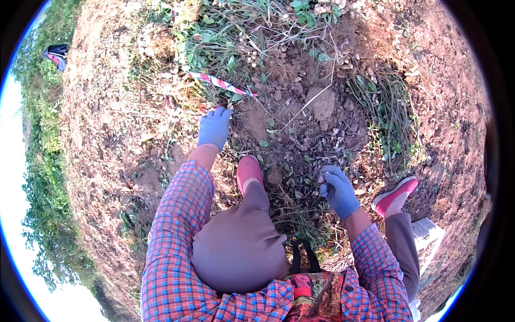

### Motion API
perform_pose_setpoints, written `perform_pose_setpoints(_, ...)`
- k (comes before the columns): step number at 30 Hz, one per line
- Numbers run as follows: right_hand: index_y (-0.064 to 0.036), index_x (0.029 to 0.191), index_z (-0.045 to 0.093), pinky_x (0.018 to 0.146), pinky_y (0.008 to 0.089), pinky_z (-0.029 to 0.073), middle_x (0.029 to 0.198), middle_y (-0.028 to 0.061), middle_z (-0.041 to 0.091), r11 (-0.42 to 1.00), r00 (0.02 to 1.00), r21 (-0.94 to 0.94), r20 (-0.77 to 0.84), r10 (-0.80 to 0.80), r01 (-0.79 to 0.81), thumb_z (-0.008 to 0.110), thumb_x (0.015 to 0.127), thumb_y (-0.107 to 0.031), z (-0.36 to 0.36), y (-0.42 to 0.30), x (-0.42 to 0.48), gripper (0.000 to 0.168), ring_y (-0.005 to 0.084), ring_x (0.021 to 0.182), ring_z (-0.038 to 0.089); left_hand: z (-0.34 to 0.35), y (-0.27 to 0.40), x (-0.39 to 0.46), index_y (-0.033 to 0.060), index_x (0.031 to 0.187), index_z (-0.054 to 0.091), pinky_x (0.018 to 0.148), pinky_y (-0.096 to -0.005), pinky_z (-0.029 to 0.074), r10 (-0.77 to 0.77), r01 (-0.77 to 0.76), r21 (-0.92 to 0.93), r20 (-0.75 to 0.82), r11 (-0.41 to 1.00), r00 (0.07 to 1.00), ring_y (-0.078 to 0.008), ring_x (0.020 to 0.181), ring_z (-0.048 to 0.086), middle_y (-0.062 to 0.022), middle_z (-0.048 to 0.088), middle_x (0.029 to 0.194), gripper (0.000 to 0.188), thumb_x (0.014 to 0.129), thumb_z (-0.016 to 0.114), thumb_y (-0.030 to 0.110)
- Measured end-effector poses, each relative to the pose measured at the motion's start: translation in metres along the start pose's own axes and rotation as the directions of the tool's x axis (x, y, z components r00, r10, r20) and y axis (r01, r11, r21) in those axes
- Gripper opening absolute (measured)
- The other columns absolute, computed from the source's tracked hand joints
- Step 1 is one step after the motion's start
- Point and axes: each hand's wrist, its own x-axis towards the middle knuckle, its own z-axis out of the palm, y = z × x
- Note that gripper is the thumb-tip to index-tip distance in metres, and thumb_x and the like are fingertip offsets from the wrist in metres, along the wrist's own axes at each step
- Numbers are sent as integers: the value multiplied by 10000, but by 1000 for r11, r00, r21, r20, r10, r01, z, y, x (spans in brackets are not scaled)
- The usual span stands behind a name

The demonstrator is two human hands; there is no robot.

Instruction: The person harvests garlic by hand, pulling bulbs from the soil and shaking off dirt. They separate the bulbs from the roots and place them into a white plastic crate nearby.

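Observation:
My left hand (215,126), in a blue-grey knit glove, reaches down to the ground beside a red, white and blue striped strip (221,83). Its fingertips are partly hidden from me, and a small pale thing shows beside them; whether they grip it I cannot tell. My right hand (340,191), gloved the same way, is held over the soil between my feet with the fingers curled. Small pale pieces that look like peanut pods (321,178) show at its thumb and fingertips. Ahead lies a heap of pulled peanut plants (249,36) with pods among the stems.
A bundle of wilted stems (388,108) lies to the right, near a large clod (320,103). A dry stalk (307,102) crosses the soil. My pink shoes (249,173) stand apart. A white printed sack (428,239) lies by my right leg. A dark bag or garment (56,55) rests far left by greenery.

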Motion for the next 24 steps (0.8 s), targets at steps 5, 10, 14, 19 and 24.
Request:
perform_pose_setpoints(5,-64,1060,523,536,258,464,815,66,594,989,998,-138,-42,53,-58,516,908,-114,-10,15,-28,160,143,619,576,5,-51,39,204,1219,501,835,-388,436,117,-154,191,192,969,974,-247,1063,550,-29,506,1210,408,830,517,82)
perform_pose_setpoints(10,-39,1064,520,574,254,484,809,57,596,902,999,-430,-8,35,-35,503,908,-124,-12,19,-46,178,125,632,579,7,-42,30,174,1068,583,843,-381,425,-62,-56,331,334,942,941,-252,1019,551,-70,514,1065,245,828,543,144)
perform_pose_setpoints(14,-46,1082,510,570,247,478,807,57,594,911,997,-412,-68,-35,4,493,910,-123,-27,18,-60,189,128,634,579,-11,-19,-4,182,1047,606,851,-378,412,178,-240,242,254,940,951,-242,1012,531,-63,514,1070,251,807,546,140)
perform_pose_setpoints(19,-37,1095,503,532,241,463,804,60,595,884,981,-448,-71,-180,129,493,910,-111,-20,-20,-117,200,116,598,572,-89,74,-37,185,981,618,844,-412,405,454,-470,73,163,880,876,-241,1044,503,-37,507,1072,214,774,578,146)
perform_pose_setpoints(24,-65,918,492,401,182,386,737,47,583,754,802,-550,-230,-551,360,488,916,-114,-47,-80,-215,50,72,451,500,-177,102,-32,147,966,613,998,-454,302,620,-580,287,-72,763,781,-254,1124,477,-29,532,1136,218,754,598,196)
